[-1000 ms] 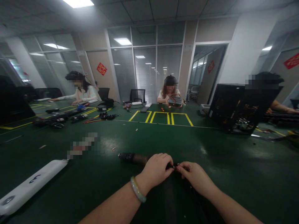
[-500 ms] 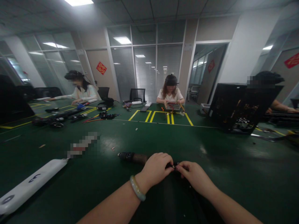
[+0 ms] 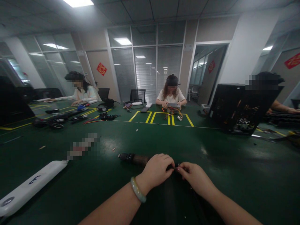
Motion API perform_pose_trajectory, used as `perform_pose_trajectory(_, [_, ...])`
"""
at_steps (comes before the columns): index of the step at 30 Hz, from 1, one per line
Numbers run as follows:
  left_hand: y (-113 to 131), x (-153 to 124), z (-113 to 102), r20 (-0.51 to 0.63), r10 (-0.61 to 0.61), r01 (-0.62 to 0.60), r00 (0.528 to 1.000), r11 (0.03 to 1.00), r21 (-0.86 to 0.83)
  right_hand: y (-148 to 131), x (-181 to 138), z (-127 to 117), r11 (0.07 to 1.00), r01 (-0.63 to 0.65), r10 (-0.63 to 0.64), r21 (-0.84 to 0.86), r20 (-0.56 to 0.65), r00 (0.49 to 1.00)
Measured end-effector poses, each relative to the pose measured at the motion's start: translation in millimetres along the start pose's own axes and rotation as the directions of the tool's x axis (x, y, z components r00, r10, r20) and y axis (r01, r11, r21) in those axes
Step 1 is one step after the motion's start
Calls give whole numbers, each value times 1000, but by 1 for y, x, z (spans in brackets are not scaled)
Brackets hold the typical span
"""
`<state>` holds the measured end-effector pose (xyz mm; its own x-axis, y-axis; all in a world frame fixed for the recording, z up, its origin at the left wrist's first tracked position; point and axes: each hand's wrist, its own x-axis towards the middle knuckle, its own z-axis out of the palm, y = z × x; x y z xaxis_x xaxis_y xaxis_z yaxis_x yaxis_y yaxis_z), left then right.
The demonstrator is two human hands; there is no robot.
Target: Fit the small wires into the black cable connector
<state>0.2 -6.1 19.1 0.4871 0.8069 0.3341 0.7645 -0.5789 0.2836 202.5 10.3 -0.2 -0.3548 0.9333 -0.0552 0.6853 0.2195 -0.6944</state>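
My left hand (image 3: pixel 157 170), with a pale bangle (image 3: pixel 138 189) on its wrist, is closed, thumb and index finger pinched together. Opposite it, my right hand (image 3: pixel 195 176) pinches too, and the fingertips of both nearly meet. A tiny piece with a metallic glint shows between them, too small to name. Just behind my left hand lies a dark electric screwdriver (image 3: pixel 136 158), its tip pointing left; part of its body is hidden by the hand. Dark material under my hands blends into the green table (image 3: pixel 105 193).
A white power strip (image 3: pixel 35 187) lies at the left. Dark cables and parts (image 3: pixel 103 116) spread over the far left. Across the table a co-worker (image 3: pixel 172 93) holds a metal box with wires (image 3: pixel 173 107). A black computer case (image 3: pixel 243 109) stands at the right, with another person behind it.
My hands stay almost in place, still pinched together. Across the table, the co-worker has tilted the metal box, and its wires and white connector have shifted.
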Motion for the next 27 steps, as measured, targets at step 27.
perform_pose_trajectory(27, [1,0,0,14,-1,0,1000,999,37,-6,-3,-2,1000,16,-16,-23,-6,1000])
